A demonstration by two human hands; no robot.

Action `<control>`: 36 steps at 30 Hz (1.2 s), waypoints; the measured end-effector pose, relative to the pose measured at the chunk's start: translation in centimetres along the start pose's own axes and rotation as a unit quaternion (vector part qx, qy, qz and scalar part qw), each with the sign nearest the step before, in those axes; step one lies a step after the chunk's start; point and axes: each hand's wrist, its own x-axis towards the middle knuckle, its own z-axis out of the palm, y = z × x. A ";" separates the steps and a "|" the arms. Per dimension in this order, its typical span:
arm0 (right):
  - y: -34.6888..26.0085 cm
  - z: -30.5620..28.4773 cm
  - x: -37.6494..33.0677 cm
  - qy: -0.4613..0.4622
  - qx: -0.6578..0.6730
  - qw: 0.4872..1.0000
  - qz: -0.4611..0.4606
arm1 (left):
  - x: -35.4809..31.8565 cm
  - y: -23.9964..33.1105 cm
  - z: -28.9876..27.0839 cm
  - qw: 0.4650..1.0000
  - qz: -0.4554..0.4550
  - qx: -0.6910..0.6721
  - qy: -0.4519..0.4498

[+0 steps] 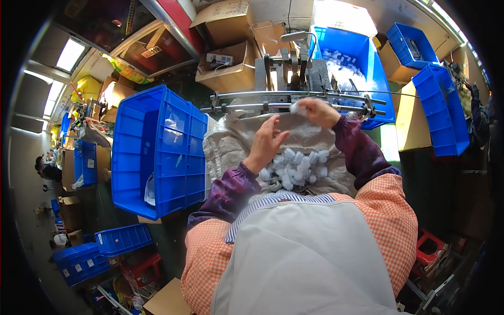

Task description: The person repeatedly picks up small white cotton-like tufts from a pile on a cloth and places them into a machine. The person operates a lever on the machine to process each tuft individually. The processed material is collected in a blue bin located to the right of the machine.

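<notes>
A pile of small translucent white plastic pieces lies on a grey cloth in front of me. Above the pile's left side, my left hand is open, thumb apart from the fingers, with nothing seen in it. My right hand is farther forward, by the metal rails of a bench machine. Its fingers pinch a small whitish plastic piece, slightly blurred. Whether that piece touches the rail I cannot tell.
A large blue bin stands close on my left. Behind the machine to the right, another blue bin holds many similar pieces. Cardboard boxes stand at the back. More blue crates are at the right, and a red stool is behind.
</notes>
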 end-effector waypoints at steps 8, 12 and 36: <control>8.8 -2.7 6.3 0.258 -0.410 0.871 0.084 | -10.7 -8.5 1.8 0.889 0.011 0.354 -0.291; 8.3 -2.5 7.2 0.206 -0.435 0.866 0.137 | -11.7 -10.9 3.3 0.880 0.028 0.397 -0.260; 9.7 -3.4 7.7 0.208 -0.367 0.866 0.268 | -10.2 -8.2 1.2 0.922 0.056 0.247 -0.295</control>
